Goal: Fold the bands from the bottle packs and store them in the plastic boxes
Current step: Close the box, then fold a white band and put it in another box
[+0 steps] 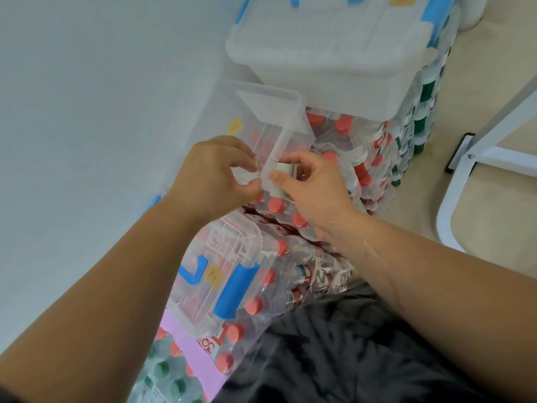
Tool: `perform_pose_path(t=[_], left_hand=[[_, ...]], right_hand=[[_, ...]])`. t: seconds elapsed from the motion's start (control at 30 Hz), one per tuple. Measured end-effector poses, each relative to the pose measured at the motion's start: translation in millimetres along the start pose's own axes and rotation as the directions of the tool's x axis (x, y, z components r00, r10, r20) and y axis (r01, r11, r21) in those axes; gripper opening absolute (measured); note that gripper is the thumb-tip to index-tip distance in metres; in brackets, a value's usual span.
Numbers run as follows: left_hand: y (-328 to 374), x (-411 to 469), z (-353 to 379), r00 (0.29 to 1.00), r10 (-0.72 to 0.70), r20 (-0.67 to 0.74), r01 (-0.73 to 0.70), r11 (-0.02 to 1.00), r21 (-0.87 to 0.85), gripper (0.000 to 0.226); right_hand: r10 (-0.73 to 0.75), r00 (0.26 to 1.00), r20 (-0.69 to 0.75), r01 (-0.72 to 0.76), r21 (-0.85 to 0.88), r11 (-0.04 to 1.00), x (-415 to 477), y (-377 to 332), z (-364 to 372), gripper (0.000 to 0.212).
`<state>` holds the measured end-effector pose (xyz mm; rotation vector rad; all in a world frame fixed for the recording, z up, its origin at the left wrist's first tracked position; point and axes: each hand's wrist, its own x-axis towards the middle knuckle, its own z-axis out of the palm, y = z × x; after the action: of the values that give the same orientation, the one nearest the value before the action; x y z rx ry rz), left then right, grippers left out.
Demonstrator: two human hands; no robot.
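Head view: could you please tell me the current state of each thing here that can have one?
Left hand: pinches the band.
Right hand: pinches the band.
Band: held between both hands at the open box's near rim, not yet stored.
Open box: lid off.
Large box: lid on.
Bottle packs: stacked, wrapped, capped.

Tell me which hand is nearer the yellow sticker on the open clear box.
Left. The left hand sits just below the yellow sticker; the right hand is farther, across the box wall. Both pinch the band.
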<state>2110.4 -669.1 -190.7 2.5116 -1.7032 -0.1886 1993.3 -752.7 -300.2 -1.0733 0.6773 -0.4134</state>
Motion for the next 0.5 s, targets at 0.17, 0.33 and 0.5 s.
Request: perform_pose_path(t=[0.17,0.33,0.5], left_hand=[[1.7,-2.6,2.3,1.000,-0.021,0.022,0.020,0.999,0.032,0.021],[7.1,-4.6,9.6,1.000,-0.024,0.004,0.023,0.990,0.139,0.018],[9.7,-5.6,20.3,1.000,-0.002,-0.003,0.003,0.960,0.279,0.015]], right_hand=[[0.022,1.000,0.004,-0.022,0.028,0.999,1.4,-0.8,-1.5,0.016],[-0.007,1.000,0.014,0.006,0.030,1.000,3.7,6.9,5.6,0.018],[0.002,0.999,0.032,-0.004,0.061,0.998,2.6,5.4,6.4,0.015]])
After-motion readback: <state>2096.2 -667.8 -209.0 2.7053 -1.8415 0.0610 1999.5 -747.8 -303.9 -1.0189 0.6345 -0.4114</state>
